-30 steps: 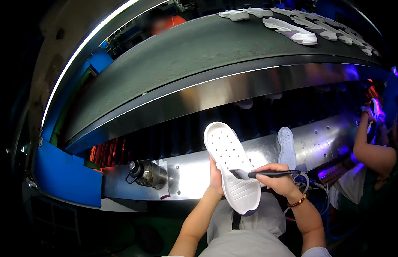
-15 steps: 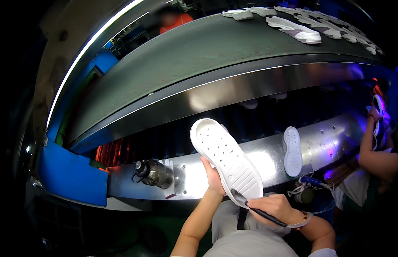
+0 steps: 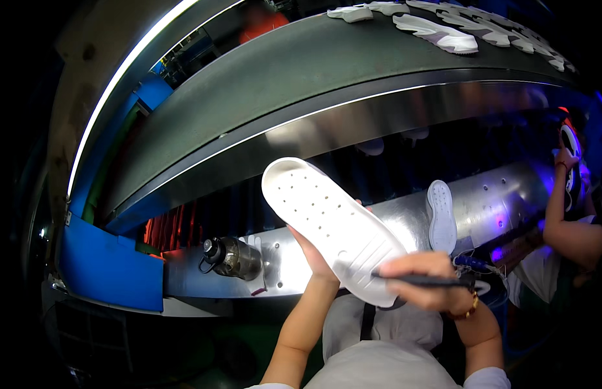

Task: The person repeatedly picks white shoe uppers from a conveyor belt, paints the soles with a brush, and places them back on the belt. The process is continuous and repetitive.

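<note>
A white shoe sole (image 3: 323,217) with small holes and ridges lies tilted in front of me, its inner side facing up. My left hand (image 3: 316,258) grips it from beneath along its left edge, and part of that hand is hidden behind it. My right hand (image 3: 427,285) is closed around the black handle of a brush (image 3: 437,281). The brush's bristle end is blurred over the ridged lower part of the sole. Farther right, a second white sole (image 3: 441,217) lies on the metal ledge, apart from both hands.
A dark bottle (image 3: 236,259) lies on the metal ledge (image 3: 289,249) to the left. Beyond runs a green conveyor belt (image 3: 262,91) carrying several white soles (image 3: 437,34). At the right, a co-worker's arm (image 3: 557,207) holds a shoe. A blue housing (image 3: 106,259) stands at left.
The held sole has shifted up and left and lies more slanted. My right hand has swung the brush handle nearly level and moved a little up along the sole.
</note>
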